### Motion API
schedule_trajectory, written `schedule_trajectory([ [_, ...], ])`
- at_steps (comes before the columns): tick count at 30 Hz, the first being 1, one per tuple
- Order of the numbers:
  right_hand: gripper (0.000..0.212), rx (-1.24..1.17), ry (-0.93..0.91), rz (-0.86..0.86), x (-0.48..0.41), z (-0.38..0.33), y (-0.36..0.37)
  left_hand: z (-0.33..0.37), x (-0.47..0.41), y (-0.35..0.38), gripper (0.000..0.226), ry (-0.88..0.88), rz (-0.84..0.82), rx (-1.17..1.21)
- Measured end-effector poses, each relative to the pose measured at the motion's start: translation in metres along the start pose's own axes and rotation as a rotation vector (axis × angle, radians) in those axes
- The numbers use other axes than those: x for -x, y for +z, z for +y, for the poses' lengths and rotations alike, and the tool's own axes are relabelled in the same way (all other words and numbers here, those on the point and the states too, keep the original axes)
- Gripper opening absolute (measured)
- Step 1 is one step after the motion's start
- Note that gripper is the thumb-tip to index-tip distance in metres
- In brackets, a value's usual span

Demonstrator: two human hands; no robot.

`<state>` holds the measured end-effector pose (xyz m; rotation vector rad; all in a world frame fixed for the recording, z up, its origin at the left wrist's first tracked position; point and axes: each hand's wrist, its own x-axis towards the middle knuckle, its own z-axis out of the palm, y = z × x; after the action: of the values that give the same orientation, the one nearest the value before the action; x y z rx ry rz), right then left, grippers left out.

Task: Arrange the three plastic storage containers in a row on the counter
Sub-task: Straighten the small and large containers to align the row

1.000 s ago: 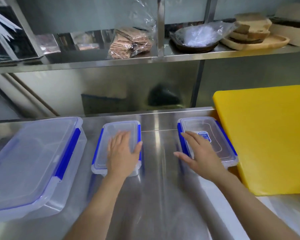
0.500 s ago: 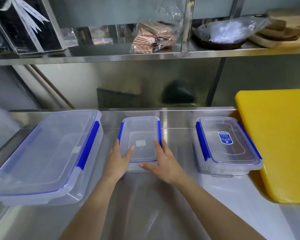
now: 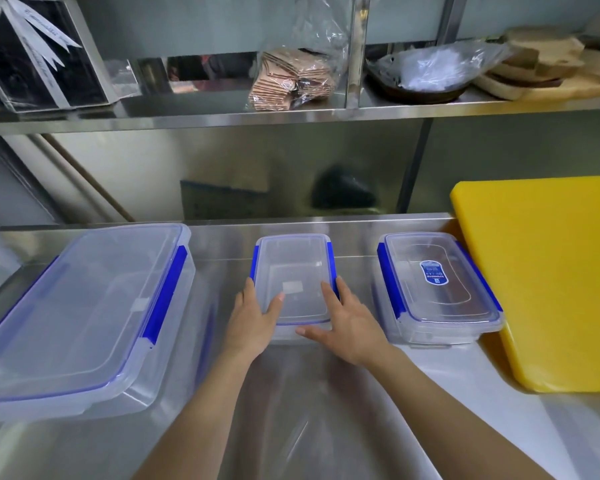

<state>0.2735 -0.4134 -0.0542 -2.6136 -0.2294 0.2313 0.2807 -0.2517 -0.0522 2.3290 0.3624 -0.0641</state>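
Three clear plastic containers with blue clips stand side by side on the steel counter. The large container is at the left. The small container is in the middle. The medium container, with a blue label on its lid, stands at the right. My left hand grips the small container's near left corner, thumb on the lid. My right hand holds its near right corner, fingers along the blue clip.
A thick yellow cutting board lies at the right, touching the medium container. Above the counter a steel shelf carries a bagged stack of brown pads, a wrapped dark dish, wooden trays and a black box.
My right hand left the medium container and came over to the small one. Both hands now hold the small container at its near corners. The view shifted left.
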Motion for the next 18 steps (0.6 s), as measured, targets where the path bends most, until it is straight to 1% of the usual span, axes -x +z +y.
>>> schedule_trajectory([
  [2, 0.092, 0.051, 0.008, 0.005, 0.002, -0.004, -0.001, -0.002, 0.001, -0.009, 0.077, 0.021, 0.004, -0.058],
  [4, 0.092, 0.065, -0.017, 0.067, 0.004, -0.013, -0.003, -0.005, 0.004, -0.022, 0.076, 0.052, 0.067, -0.092],
  [6, 0.085, 0.064, -0.08, 0.14, 0.005, -0.027, -0.005, -0.01, 0.009, -0.044, 0.069, 0.058, 0.19, -0.117],
  [8, 0.078, 0.037, -0.158, 0.15, 0.006, -0.05, -0.004, -0.02, 0.012, -0.073, 0.056, 0.067, 0.354, -0.147],
  [10, 0.075, -0.04, -0.214, 0.106, 0.007, -0.076, 0.002, -0.039, 0.009, -0.104, 0.043, 0.087, 0.484, -0.213],
  [11, 0.076, -0.088, -0.233, 0.065, 0.008, -0.09, 0.006, -0.049, 0.008, -0.119, 0.041, 0.066, 0.535, -0.248],
  [13, 0.079, -0.175, -0.256, -0.047, 0.009, -0.117, 0.019, -0.074, 0.009, -0.146, 0.046, -0.025, 0.622, -0.326],
  [15, 0.083, -0.25, -0.258, -0.148, 0.01, -0.136, 0.031, -0.095, 0.011, -0.165, 0.05, -0.136, 0.66, -0.379],
  [18, 0.087, -0.305, -0.268, -0.259, 0.012, -0.167, 0.047, -0.137, 0.016, -0.192, 0.059, -0.329, 0.67, -0.329],
])
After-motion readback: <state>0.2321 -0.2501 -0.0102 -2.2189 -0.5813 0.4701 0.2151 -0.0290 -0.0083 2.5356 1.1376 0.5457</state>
